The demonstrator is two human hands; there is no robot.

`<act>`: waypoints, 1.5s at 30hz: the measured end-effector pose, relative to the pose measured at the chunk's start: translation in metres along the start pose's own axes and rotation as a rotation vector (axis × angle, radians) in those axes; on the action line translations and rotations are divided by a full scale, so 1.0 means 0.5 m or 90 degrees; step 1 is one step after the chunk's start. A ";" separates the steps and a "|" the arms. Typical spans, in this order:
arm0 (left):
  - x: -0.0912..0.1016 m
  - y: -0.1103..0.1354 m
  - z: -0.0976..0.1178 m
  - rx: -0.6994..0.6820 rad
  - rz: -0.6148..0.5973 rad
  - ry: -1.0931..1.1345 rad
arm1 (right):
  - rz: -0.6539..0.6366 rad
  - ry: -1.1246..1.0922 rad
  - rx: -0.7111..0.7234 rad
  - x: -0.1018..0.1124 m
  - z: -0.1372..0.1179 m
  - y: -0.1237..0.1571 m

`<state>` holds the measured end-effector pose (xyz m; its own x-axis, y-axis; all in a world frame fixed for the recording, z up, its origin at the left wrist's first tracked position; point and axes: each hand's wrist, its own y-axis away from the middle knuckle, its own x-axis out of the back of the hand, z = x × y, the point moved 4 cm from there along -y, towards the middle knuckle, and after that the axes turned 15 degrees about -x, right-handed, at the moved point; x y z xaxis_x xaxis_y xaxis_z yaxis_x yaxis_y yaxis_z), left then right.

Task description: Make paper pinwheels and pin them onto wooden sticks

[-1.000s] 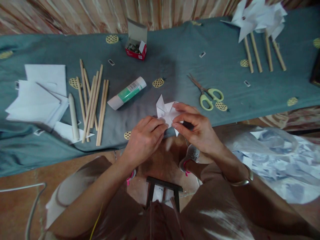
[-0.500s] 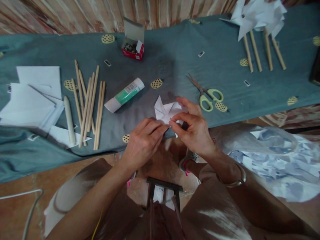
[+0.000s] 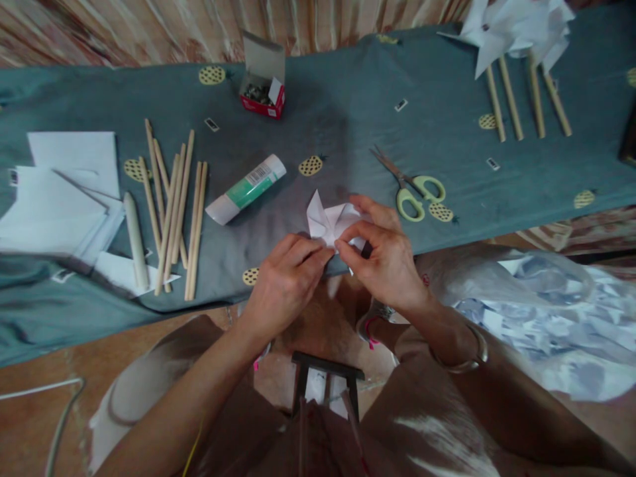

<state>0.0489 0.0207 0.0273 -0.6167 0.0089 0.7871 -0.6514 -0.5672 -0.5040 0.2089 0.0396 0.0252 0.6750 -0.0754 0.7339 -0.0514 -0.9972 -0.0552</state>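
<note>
A white folded paper pinwheel [image 3: 328, 221] lies at the near edge of the grey-green tablecloth [image 3: 328, 126]. My left hand [image 3: 283, 281] pinches its lower left part with fingers closed. My right hand [image 3: 385, 255] grips its right side, thumb and forefinger pressed together at the centre. Much of the paper is hidden under my fingers.
A glue stick [image 3: 247, 189] lies left of the paper, green-handled scissors [image 3: 411, 187] to its right. Several wooden sticks [image 3: 173, 205] and white paper sheets [image 3: 62, 199] are at the left. A red box of pins [image 3: 262, 89] stands at the back. Finished pinwheels on sticks [image 3: 517, 59] lie far right. A plastic bag of paper scraps [image 3: 546, 318] sits on the floor.
Both hands stay on the paper; my right fingers have curled in closer to its centre. The view has shifted slightly.
</note>
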 end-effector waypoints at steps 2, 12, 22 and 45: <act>-0.001 0.000 -0.001 0.003 -0.002 -0.002 | 0.002 -0.005 0.000 0.000 0.001 0.000; 0.002 -0.005 0.001 0.007 0.003 -0.011 | 0.000 0.004 0.006 0.001 0.001 0.001; 0.002 -0.007 0.002 0.010 0.005 -0.017 | -0.009 0.017 0.042 0.003 -0.005 0.012; 0.001 -0.008 0.001 0.004 0.011 -0.014 | 0.065 0.132 0.177 -0.022 -0.012 0.038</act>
<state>0.0515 0.0225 0.0299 -0.6177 -0.0185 0.7862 -0.6383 -0.5722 -0.5149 0.1960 0.0216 0.0200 0.5117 -0.2006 0.8354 0.1104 -0.9489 -0.2955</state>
